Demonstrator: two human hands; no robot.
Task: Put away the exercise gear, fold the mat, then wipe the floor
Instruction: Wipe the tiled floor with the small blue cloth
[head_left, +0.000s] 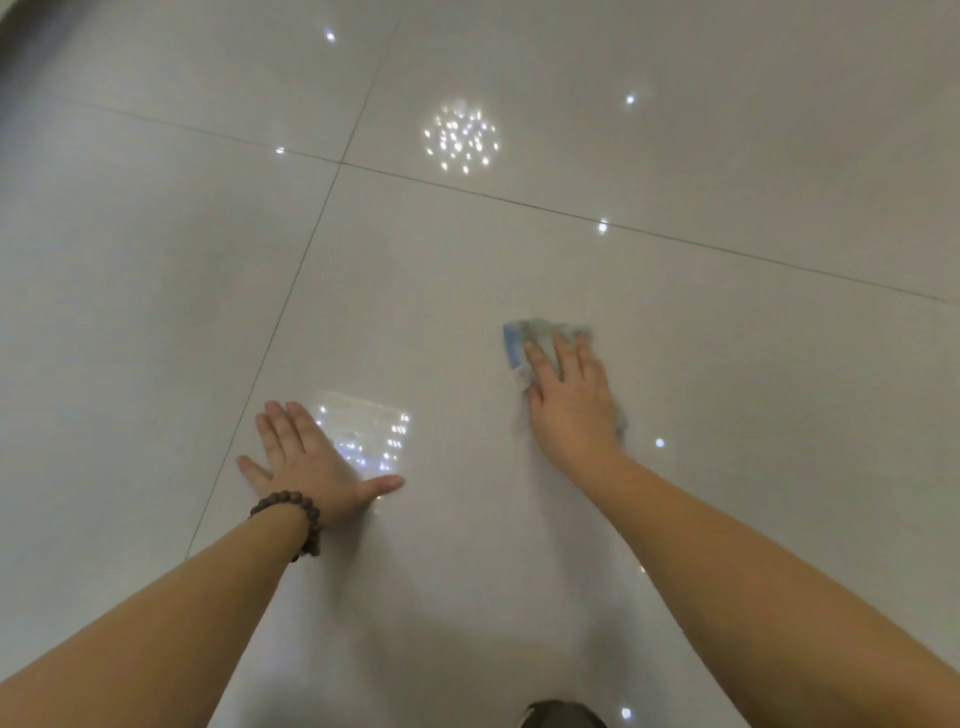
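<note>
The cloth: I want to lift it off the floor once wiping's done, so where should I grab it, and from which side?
Likely the far edge of the cloth: it sticks out past the fingers of the right hand, which lies flat on the rest. It lies flat on the floor, so come from above and pinch up that bunched edge.

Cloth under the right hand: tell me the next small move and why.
Probably slide the cloth sideways across the tile toward the left hand, keeping the palm flat. The right hand already presses it onto the glossy floor, the left hand is braced flat on the tile, and no gear or mat is in view, so wiping looks like what remains.
</note>
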